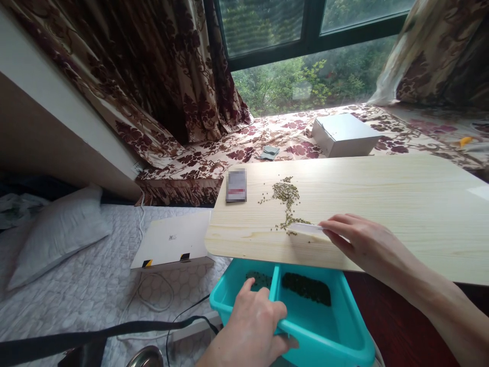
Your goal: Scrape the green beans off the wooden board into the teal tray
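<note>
My right hand (353, 239) pinches a thin white card-like piece (305, 228) over the pale wooden board (382, 199). The far end of this piece touches a scatter of small greenish beans or seeds (286, 192), which trails toward the board's near edge. Below that edge is a teal two-compartment bin (324, 329). My left hand (254, 316) grips it at the near rim by the divider, fingers over the top and thumb lower down. Dark green grains (306, 288) lie in the right compartment. A thinner scatter of grains (260, 279) shows in the left one, partly behind my fingers.
A small blurred packet (236, 185) lies at the board's far left corner. Behind the board, a white box (346, 133) and a folded grey-green cloth (269, 152) rest on the floral-covered sill. A white carton (173, 242), cables and a black strap (114, 331) are at left.
</note>
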Demonstrator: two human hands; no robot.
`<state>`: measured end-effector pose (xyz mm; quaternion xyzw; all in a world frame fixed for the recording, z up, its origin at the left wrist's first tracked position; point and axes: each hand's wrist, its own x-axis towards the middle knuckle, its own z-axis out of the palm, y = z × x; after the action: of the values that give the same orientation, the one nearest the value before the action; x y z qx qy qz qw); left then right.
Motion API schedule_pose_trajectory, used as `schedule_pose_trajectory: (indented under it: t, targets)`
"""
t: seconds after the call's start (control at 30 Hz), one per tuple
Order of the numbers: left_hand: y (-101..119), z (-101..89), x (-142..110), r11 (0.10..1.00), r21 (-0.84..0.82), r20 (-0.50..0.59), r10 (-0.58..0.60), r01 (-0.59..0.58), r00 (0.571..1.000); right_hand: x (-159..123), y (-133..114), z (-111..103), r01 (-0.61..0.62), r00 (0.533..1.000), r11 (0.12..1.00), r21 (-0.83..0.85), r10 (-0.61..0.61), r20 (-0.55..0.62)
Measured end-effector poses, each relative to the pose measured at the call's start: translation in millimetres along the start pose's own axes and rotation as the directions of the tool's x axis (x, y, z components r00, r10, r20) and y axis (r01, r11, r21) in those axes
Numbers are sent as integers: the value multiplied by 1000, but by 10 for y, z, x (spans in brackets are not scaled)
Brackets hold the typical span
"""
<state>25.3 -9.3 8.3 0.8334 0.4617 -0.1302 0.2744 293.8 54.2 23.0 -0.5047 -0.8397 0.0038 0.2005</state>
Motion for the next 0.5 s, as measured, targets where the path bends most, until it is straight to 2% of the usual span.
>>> schedule_pose_trajectory:
  t: [0.1,0.33,0.5]
  targets:
    - [-12,28,-10,1000,-14,-2,-9,9,1000,-23,-20,-34,2,1000,1000,12,-2,25]
    - [-92,98,-111,998,-8,-3,-67,67,998,-286,-3,-141,-57,998,996,-70,56,-21]
    - [-180,160,-190,996,7,-64,-92,93,994,-366,-52,-133,-88,996,996,-19,89,26]
